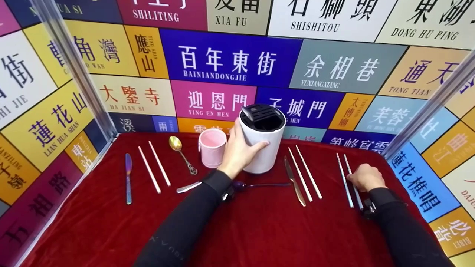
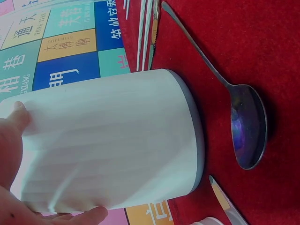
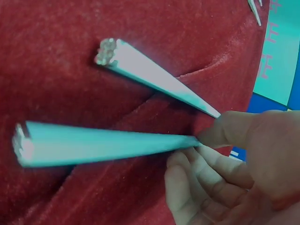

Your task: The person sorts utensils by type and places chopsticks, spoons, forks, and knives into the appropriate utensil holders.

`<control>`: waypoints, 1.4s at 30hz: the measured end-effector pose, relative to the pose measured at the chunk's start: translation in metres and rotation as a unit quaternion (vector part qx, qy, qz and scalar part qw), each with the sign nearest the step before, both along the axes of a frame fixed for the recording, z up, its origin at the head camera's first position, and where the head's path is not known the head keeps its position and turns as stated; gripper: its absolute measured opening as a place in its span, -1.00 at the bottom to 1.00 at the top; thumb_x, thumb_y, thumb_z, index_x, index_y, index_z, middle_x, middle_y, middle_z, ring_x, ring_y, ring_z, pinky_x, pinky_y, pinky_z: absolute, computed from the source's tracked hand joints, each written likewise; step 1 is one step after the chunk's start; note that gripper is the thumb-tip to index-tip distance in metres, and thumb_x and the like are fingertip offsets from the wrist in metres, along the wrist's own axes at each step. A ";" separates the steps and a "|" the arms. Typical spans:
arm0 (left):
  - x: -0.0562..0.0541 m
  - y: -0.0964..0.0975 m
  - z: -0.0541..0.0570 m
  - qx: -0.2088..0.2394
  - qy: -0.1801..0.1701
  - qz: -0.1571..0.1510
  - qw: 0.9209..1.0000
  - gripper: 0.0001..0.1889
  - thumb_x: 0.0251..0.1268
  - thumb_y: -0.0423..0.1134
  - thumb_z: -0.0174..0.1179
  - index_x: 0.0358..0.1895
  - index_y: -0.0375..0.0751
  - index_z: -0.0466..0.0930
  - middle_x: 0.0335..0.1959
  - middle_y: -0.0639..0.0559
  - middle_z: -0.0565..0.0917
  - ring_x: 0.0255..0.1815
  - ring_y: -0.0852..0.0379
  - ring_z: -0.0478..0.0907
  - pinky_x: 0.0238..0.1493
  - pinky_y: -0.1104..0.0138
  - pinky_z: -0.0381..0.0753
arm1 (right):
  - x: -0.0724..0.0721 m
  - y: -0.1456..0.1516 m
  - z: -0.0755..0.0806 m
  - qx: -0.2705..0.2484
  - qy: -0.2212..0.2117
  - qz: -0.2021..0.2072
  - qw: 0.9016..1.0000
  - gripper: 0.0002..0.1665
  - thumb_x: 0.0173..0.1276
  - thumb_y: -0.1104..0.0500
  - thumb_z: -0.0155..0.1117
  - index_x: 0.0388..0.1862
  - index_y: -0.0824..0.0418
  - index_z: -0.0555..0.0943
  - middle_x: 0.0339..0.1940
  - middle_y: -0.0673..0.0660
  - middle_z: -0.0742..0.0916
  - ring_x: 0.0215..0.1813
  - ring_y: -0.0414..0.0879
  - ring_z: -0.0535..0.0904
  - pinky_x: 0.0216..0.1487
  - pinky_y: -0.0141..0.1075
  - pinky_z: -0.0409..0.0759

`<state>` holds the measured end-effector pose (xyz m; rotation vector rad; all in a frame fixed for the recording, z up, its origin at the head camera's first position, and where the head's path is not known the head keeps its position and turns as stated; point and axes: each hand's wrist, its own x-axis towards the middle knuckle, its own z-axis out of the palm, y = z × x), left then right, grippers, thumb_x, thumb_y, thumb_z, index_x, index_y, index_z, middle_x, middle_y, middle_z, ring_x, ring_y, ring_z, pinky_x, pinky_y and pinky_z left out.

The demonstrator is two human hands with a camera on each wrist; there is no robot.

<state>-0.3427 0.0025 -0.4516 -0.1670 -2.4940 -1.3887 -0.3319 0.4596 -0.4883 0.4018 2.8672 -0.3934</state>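
Observation:
My left hand [image 1: 239,150] grips a white cylindrical utensil holder [image 1: 262,148] by its side, thumb across the front. The holder has a black slotted top, and something shiny sticks up at its left rim. In the left wrist view its white wall [image 2: 112,140] fills the middle. My right hand [image 1: 366,177] is at the far right, pinching a blue metallic chopstick [image 3: 103,146] between thumb and fingers. A second chopstick [image 3: 154,77] of the same pair lies beside it on the cloth, apart from the fingertips in the head view.
On the red cloth [image 1: 252,230] lie a knife [image 1: 128,178], pinkish chopsticks [image 1: 149,169], a gold spoon [image 1: 182,154], a dark purple spoon [image 2: 248,126], a gold-toned knife [image 1: 294,181] and pale chopsticks [image 1: 300,174]. A pink cup [image 1: 212,148] stands left of the holder. Patterned walls enclose the back and sides.

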 end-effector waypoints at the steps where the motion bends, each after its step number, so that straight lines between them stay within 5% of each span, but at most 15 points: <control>1: 0.000 0.000 0.000 0.000 0.000 -0.001 1.000 0.38 0.17 0.35 0.59 0.85 -0.10 -0.11 0.74 -0.25 0.31 0.66 -0.20 0.44 0.68 -0.04 0.47 | 0.000 0.000 0.001 0.000 0.003 -0.002 1.000 -0.50 0.49 -0.08 0.37 -0.23 0.40 0.70 -0.11 0.55 0.72 -0.04 0.43 0.68 -0.10 0.08 0.72; 9: -0.001 -0.001 -0.001 -0.006 0.007 0.002 1.000 0.35 0.17 0.35 0.60 0.85 -0.05 -0.09 0.71 -0.22 0.35 0.64 -0.17 0.45 0.66 -0.03 0.49 | 0.003 -0.003 0.021 -0.016 0.065 0.012 0.998 -0.49 0.54 -0.08 0.30 0.05 0.38 0.76 0.14 0.66 0.70 0.17 0.63 0.63 0.11 0.31 0.67; 16: 0.000 -0.001 0.000 -0.008 0.004 0.002 1.000 0.36 0.17 0.34 0.60 0.85 -0.09 -0.11 0.72 -0.24 0.33 0.65 -0.18 0.44 0.68 -0.03 0.47 | 0.000 -0.024 0.066 -0.055 0.143 0.027 0.988 -0.39 0.63 -0.04 0.26 0.36 0.44 0.64 0.32 0.63 0.67 0.30 0.59 0.61 0.32 0.38 0.58; 19: 0.000 -0.001 0.000 -0.005 0.006 0.003 1.000 0.36 0.17 0.33 0.61 0.85 -0.11 -0.10 0.71 -0.25 0.34 0.64 -0.19 0.46 0.68 -0.03 0.48 | -0.003 -0.042 0.091 -0.081 0.178 0.031 0.980 -0.39 0.63 -0.02 0.27 0.42 0.40 0.63 0.29 0.56 0.73 0.13 0.41 0.75 0.14 0.19 0.74; 23: 0.000 -0.001 -0.001 0.000 0.011 0.000 1.000 0.36 0.18 0.33 0.60 0.84 -0.11 -0.09 0.70 -0.25 0.35 0.63 -0.19 0.47 0.67 -0.03 0.48 | -0.004 -0.070 0.121 -0.144 0.235 0.032 0.961 -0.44 0.60 0.07 0.28 0.42 0.37 0.65 0.16 0.44 0.82 -0.24 -0.09 0.80 -0.24 -0.29 0.78; 27: 0.000 0.000 -0.002 0.002 0.013 -0.003 1.000 0.35 0.18 0.34 0.60 0.84 -0.10 -0.09 0.70 -0.25 0.36 0.63 -0.18 0.47 0.67 -0.03 0.49 | 0.001 -0.102 0.145 -0.247 0.301 0.022 0.921 -0.53 0.59 0.16 0.32 0.38 0.33 0.66 -0.02 0.16 0.88 -0.35 -0.32 0.77 -0.24 -0.42 0.81; 31: -0.001 0.000 -0.003 0.003 0.011 -0.003 1.000 0.36 0.17 0.34 0.60 0.85 -0.08 -0.09 0.70 -0.25 0.36 0.63 -0.19 0.47 0.66 -0.04 0.49 | 0.010 -0.137 0.164 -0.363 0.375 0.040 0.852 -0.60 0.58 0.24 0.35 0.32 0.32 0.69 -0.20 -0.12 0.89 -0.32 -0.26 0.83 -0.13 -0.37 0.85; 36: -0.001 0.000 -0.002 0.004 0.010 -0.003 1.000 0.36 0.16 0.33 0.61 0.85 -0.09 -0.09 0.71 -0.26 0.35 0.65 -0.19 0.46 0.67 -0.04 0.48 | 0.021 -0.177 0.185 -0.438 0.443 0.091 0.777 -0.65 0.53 0.31 0.39 0.25 0.32 0.73 -0.21 0.04 0.91 -0.30 -0.11 0.86 -0.14 -0.34 0.85; 42: 0.000 0.000 -0.001 0.000 0.004 -0.003 1.000 0.37 0.18 0.35 0.59 0.85 -0.10 -0.11 0.72 -0.27 0.33 0.65 -0.20 0.45 0.67 -0.04 0.48 | 0.022 -0.207 0.201 -0.461 0.488 0.128 0.730 -0.82 0.50 0.33 0.44 0.04 0.28 0.75 -0.14 0.21 0.91 -0.18 0.00 0.89 -0.09 -0.28 0.86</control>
